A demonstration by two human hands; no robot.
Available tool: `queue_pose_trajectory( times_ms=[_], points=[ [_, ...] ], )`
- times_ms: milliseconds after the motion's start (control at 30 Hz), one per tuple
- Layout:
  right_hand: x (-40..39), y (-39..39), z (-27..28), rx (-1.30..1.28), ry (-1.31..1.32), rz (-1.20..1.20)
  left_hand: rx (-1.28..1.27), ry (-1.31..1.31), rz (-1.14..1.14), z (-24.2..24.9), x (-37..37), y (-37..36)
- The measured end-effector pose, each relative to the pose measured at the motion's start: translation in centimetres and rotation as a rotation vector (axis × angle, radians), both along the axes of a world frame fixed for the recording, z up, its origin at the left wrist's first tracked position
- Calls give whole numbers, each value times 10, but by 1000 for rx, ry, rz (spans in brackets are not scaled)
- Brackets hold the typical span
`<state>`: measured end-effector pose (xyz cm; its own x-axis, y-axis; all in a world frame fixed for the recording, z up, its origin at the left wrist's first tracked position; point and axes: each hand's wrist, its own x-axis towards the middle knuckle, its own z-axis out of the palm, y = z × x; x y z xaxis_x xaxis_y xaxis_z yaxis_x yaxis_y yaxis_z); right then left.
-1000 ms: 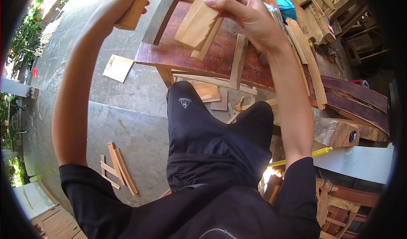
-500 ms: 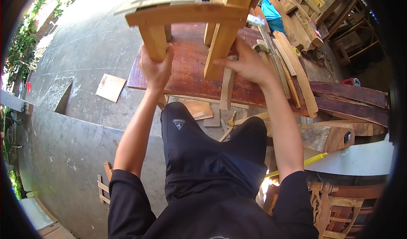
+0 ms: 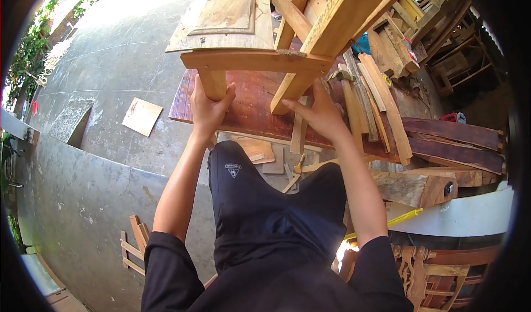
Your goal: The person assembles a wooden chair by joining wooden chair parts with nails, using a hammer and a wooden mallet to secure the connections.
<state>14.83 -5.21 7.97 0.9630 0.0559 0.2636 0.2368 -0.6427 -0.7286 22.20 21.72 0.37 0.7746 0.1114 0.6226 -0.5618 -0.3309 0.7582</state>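
"Gray concrete floor [image 3: 99,140] stretched across the left of the scene, with a pale square board [image 3: 142,116] lying flat on it. Closer in, a red-brown surface [image 3: 249,106] spread out before the person's knees."

"And the wooden frame [image 3: 312,49]? Where was it?"

"Over the surface, directly ahead of the person, its curved rail [image 3: 243,61] running crosswise above both hands. Whether it rested there or hung clear could not be told."

"How did the left hand [image 3: 209,106] stand?"

"Wrapped about the frame's left post [image 3: 212,82], just below the rail, the thumb on one side and the fingers on the other."

"What of the right hand [image 3: 318,112]?"

"It clasped the right post [image 3: 285,91] near its lower end, thumb against the wood, some fingers hidden from view."

"What else was nearby?"

"A pale panel [image 3: 224,14] showed just beyond the rail. Long wood strips [image 3: 387,107] lay to the right, and a small yellow-handled tool [image 3: 299,164] appeared between the knees."
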Motion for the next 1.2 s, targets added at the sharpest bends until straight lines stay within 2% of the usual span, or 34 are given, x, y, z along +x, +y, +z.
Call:
queue_pose_trajectory(
  times_ms=[167,267,367,467,600,667,733,800,867,933,1000,1067,1200],
  points=[
    [-4,27,3,-52,-27,-146,7,47,4,1,-3,-1],
    [-1,28,1,-42,-90,-155,24,12,-54,2,-9,2],
    [5,18,-16,34,-151,-187,19,88,-159,-9,-15,3],
    [-3,15,-6,-88,-167,-266,-6,78,-183,-12,-23,-5],
    [-66,19,74,-528,175,-218,23,-29,-173,-22,-23,-10],
    [-89,56,144,-315,286,-248,26,7,-140,-23,-25,-12],
    [-88,83,179,-328,-148,-244,29,57,-138,-26,-25,-12],
    [-52,91,204,-486,-453,-220,15,59,-161,-24,-26,-11],
    [2,84,213,-690,-505,-190,-1,59,-191,-22,-27,-10],
    [64,77,216,-1000,-369,-238,-20,64,-219,-23,-26,-8],
    [95,87,204,-1070,-174,-338,-14,53,-218,-25,-27,-7],
    [114,97,202,-1141,161,-358,-6,53,-213,-25,-25,-3],
    [131,89,187,-1061,292,-403,-30,87,-254,-24,-28,-3]
  ],
)
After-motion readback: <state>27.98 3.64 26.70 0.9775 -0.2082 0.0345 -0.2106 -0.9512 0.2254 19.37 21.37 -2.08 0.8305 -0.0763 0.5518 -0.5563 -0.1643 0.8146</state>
